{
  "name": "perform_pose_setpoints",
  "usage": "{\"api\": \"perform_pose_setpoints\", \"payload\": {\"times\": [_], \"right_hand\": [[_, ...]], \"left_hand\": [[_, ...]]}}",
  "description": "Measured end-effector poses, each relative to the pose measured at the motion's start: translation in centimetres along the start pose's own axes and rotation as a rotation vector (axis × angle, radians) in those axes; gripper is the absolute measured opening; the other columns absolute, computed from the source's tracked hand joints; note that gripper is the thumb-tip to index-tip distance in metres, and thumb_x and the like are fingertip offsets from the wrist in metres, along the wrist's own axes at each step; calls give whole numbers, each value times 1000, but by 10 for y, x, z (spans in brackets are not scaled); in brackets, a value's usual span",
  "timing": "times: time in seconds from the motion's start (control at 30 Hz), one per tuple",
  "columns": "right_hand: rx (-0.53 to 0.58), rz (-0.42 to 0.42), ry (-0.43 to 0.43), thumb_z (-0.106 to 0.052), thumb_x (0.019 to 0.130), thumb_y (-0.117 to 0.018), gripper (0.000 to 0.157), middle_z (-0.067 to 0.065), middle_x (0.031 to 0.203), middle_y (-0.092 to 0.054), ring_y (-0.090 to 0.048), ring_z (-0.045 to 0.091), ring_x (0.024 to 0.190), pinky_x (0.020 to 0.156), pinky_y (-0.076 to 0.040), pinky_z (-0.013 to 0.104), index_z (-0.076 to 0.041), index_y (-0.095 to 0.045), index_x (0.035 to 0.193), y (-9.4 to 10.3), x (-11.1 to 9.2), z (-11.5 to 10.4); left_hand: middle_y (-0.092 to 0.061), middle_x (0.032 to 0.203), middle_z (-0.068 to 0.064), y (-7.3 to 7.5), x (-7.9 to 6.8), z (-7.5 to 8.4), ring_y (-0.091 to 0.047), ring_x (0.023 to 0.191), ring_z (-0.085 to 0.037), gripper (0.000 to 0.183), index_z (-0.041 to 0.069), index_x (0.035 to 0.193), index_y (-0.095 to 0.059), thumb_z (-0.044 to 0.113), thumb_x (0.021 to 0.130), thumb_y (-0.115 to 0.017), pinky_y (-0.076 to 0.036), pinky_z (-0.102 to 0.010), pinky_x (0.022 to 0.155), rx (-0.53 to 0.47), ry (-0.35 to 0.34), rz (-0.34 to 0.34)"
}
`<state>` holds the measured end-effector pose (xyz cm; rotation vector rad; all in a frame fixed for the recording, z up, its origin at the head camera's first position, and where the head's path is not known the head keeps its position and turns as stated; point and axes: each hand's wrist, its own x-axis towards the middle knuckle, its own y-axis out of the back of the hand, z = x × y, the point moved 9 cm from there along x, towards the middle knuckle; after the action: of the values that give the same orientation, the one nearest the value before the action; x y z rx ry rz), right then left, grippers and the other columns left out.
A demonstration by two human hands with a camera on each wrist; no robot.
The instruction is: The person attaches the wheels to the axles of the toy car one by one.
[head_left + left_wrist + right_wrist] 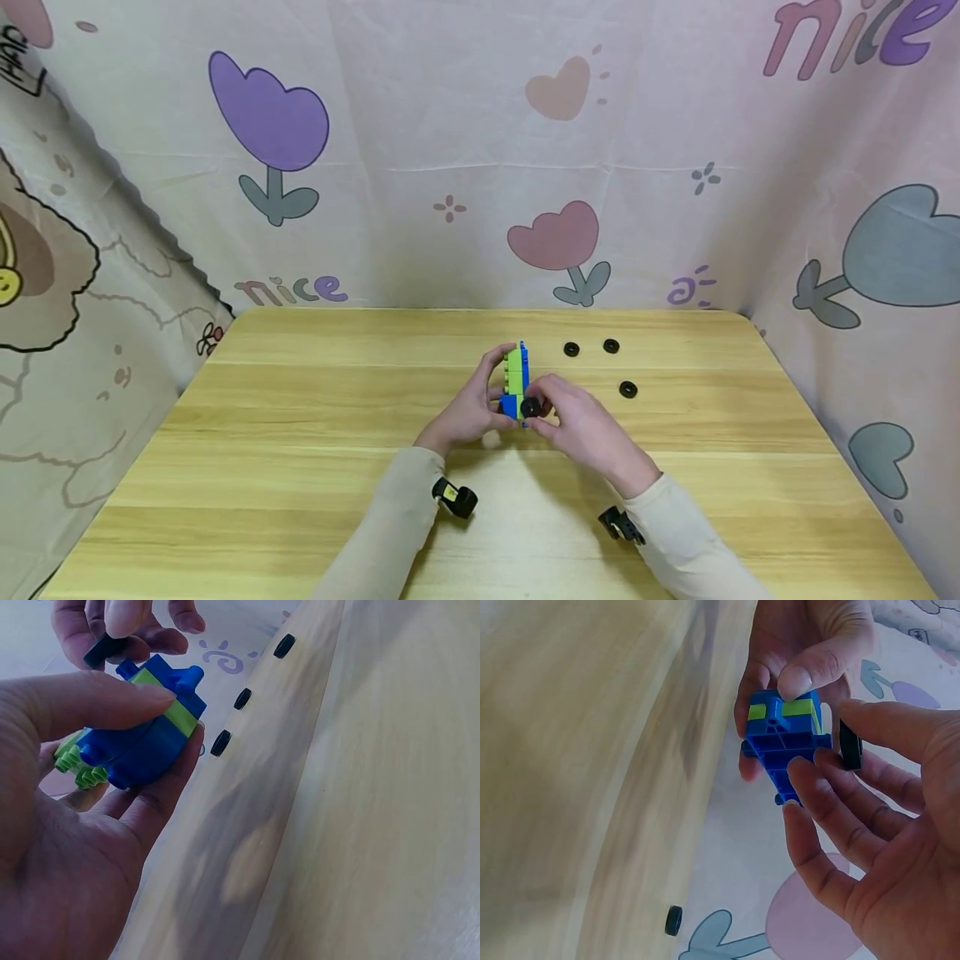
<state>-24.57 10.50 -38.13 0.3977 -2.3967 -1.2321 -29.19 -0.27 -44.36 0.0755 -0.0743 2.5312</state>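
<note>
A toy vehicle body of blue and lime-green building bricks (513,375) is gripped by my left hand (468,410), its thumb pressed across the blue and green end. Short blue axle stubs stick out from its sides, and the right wrist view shows its hollow blue underside (784,750). Between thumb and fingers my right hand (588,425) pinches a small black wheel (850,746), close beside one axle stub. Whether the wheel touches the stub, I cannot tell. Other fingertips of the right hand lie against or near the underside.
Three loose black wheels lie on the wooden table to the right of the hands: one wheel (572,349), another wheel (611,346) and a nearer wheel (628,389). A patterned cloth (420,167) hangs behind the table (300,400) and along both its sides.
</note>
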Motion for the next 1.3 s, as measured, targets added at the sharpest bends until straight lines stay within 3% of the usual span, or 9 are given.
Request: {"api": "perform_pose_setpoints", "payload": {"times": [0.6, 0.9, 1.13, 1.3], "right_hand": [[-15, 1, -19, -13, 84, -79, 32, -7, 98, -59, -58, 11, 87, 76, -52, 31, -11, -63, 113, -3, -2, 5], [18, -11, -35, -17, 86, -78, 33, -8, 99, -59, -58, 10, 88, 78, -51, 32, -14, -63, 115, -5, -2, 8], [77, -13, -23, -16, 87, -76, 31, -9, 98, -60, -58, 9, 87, 77, -53, 36, -14, -63, 115, -6, -2, 9], [89, -19, -14, -16, 88, -76, 32, -10, 98, -60, -59, 10, 87, 75, -53, 35, -14, -63, 117, -5, -1, 8]], "left_hand": [[-4, 161, -3, -5, -1, -3, -57, 116, -36, 114, 34, 156, -12, -26, 74, -64, -55, -42, 83, 2, 28, -16], [-28, 152, -16, -4, -2, -7, -62, 111, -34, 111, 35, 156, -14, -24, 76, -64, -54, -43, 84, -11, 31, -22], [-13, 159, -8, -5, -3, -4, -58, 116, -36, 108, 35, 156, -15, -17, 77, -68, -53, -44, 87, -43, -13, -30], [-7, 161, -7, -3, -5, 1, -54, 121, -38, 90, 22, 158, -12, 1, 87, -64, -51, -42, 90, -32, -50, -22]]}}
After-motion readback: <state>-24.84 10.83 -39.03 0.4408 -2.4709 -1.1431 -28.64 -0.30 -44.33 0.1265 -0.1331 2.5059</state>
